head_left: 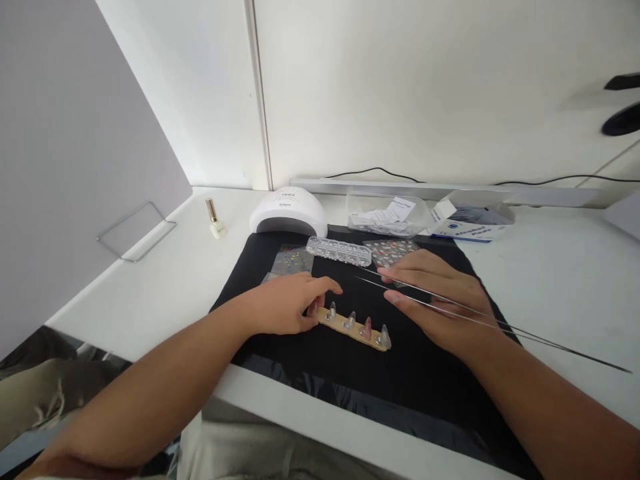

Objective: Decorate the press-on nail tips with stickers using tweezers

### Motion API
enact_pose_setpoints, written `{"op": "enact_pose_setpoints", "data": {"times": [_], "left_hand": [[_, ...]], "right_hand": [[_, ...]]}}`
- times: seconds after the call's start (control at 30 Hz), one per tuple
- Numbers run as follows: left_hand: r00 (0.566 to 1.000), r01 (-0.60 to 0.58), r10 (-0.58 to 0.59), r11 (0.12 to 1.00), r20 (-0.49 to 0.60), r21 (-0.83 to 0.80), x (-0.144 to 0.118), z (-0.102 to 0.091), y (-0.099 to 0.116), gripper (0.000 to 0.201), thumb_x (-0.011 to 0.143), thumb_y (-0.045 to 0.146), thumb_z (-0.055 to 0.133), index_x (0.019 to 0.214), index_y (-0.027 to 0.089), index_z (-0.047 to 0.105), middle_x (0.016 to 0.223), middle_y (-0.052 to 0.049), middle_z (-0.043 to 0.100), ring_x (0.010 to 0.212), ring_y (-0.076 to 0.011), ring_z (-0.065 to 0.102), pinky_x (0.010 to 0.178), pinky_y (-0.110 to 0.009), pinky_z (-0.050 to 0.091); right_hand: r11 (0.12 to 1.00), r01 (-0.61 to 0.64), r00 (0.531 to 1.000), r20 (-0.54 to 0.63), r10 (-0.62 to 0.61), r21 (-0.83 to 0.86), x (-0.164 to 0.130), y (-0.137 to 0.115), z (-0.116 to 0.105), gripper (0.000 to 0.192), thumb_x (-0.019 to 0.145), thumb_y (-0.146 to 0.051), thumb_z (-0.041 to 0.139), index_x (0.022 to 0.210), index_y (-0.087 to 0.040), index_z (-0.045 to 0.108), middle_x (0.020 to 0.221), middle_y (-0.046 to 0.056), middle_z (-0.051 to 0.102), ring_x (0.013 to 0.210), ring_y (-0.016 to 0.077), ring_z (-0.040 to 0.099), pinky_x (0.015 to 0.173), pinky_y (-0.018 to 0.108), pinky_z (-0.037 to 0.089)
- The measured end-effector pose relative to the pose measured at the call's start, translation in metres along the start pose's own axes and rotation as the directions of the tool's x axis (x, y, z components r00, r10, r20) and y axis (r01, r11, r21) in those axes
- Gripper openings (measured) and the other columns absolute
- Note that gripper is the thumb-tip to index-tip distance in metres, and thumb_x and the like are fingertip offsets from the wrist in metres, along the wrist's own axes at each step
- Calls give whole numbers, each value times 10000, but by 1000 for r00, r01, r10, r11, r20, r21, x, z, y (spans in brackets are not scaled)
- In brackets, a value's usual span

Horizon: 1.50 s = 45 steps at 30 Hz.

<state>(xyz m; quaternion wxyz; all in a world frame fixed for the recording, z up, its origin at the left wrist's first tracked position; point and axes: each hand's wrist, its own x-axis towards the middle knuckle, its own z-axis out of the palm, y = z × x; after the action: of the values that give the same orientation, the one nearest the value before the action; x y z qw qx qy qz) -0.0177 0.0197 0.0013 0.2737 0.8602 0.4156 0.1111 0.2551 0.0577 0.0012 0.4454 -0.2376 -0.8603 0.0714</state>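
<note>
My left hand (287, 303) grips the left end of a narrow wooden nail stand (340, 325), its index finger stretched over the strip. Several false nails stand upright along it, clear ones and a reddish one (367, 328); another reddish nail is partly hidden by my left fingers. In my right hand (445, 300) are long metal tweezers (590, 356), held between thumb and fingers. Their tips are apart, with nothing visible between them, just below a clear compartment case (340, 251) of small gems. Both hands are over a black mat (425, 380).
Behind the mat stand a white nail lamp (287, 207), a clear plastic box (387, 215) of packets and an open carton (473, 217). Sticker sheets (294, 260) lie on the mat. A polish bottle (215, 220) and a metal wire frame (136, 231) are left.
</note>
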Motion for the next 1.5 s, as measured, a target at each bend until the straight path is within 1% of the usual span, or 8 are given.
{"op": "enact_pose_setpoints", "data": {"times": [0.27, 0.43, 0.6, 0.8, 1.07, 1.23, 1.37, 1.5], "left_hand": [[998, -23, 22, 999, -53, -28, 0, -8, -8, 521, 842, 47, 652, 1321, 235, 572, 1021, -48, 714, 1032, -245, 619, 851, -328, 474], [998, -53, 51, 997, -32, -63, 0, -10, -15, 530, 826, 39, 677, 1308, 237, 577, 995, -35, 714, 985, -226, 626, 807, -302, 473], [998, -63, 61, 993, -26, -96, -1, -13, -27, 521, 834, 21, 670, 1295, 245, 579, 1041, -28, 719, 955, -202, 613, 860, -312, 468], [999, -36, 34, 993, -19, -116, -3, -16, -34, 506, 852, 31, 653, 1305, 248, 586, 1040, -29, 715, 990, -206, 605, 849, -310, 473], [999, -21, 18, 993, -27, -119, -1, -15, -37, 488, 882, 65, 640, 1326, 254, 570, 1059, -34, 702, 1014, -208, 608, 883, -322, 488], [999, -22, 18, 993, -32, -117, 0, -15, -35, 527, 873, 68, 647, 1358, 244, 537, 1062, -37, 699, 1016, -209, 612, 894, -323, 501], [998, -21, 16, 995, -55, -100, 2, -13, -34, 531, 868, 70, 644, 1363, 229, 532, 1076, -50, 692, 1035, -219, 609, 936, -351, 503], [995, -9, 1, 997, -101, -80, 3, -12, -35, 552, 836, 74, 668, 1353, 225, 547, 1147, -75, 671, 1130, -259, 592, 1011, -421, 492]], "right_hand": [[995, 76, 996, 42, -73, -68, 1, 9, -2, 268, 934, -228, 699, 1165, -358, 738, 921, 47, 780, 822, 284, 743, 711, 468, 624], [973, 163, 975, 179, -132, -166, 9, 18, -16, 230, 951, -291, 684, 1166, -336, 752, 917, 50, 792, 816, 286, 727, 714, 460, 608], [937, 235, 949, 270, -164, -257, 15, 28, -27, 279, 965, -304, 652, 1222, -288, 759, 982, 94, 820, 833, 306, 707, 695, 447, 576], [918, 281, 918, 356, -173, -280, 7, 32, -18, 247, 1001, -248, 597, 1173, -253, 774, 931, 67, 810, 826, 243, 718, 757, 392, 568], [907, 281, 882, 457, -116, -312, -6, 41, -7, 306, 1015, -208, 558, 1260, -262, 733, 962, 66, 797, 868, 244, 710, 788, 387, 540], [885, 318, 852, 512, -110, -339, 0, 30, -7, 375, 917, -45, 540, 1160, -219, 767, 893, 77, 776, 860, 262, 683, 757, 382, 509], [858, 327, 852, 516, -86, -397, 4, 21, -4, 435, 811, 46, 535, 1059, -203, 791, 793, 72, 742, 794, 260, 636, 734, 383, 431], [840, 325, 850, 523, -59, -435, 2, 21, 1, 321, 815, -6, 599, 963, -215, 793, 754, 60, 720, 784, 257, 597, 745, 381, 372]]}}
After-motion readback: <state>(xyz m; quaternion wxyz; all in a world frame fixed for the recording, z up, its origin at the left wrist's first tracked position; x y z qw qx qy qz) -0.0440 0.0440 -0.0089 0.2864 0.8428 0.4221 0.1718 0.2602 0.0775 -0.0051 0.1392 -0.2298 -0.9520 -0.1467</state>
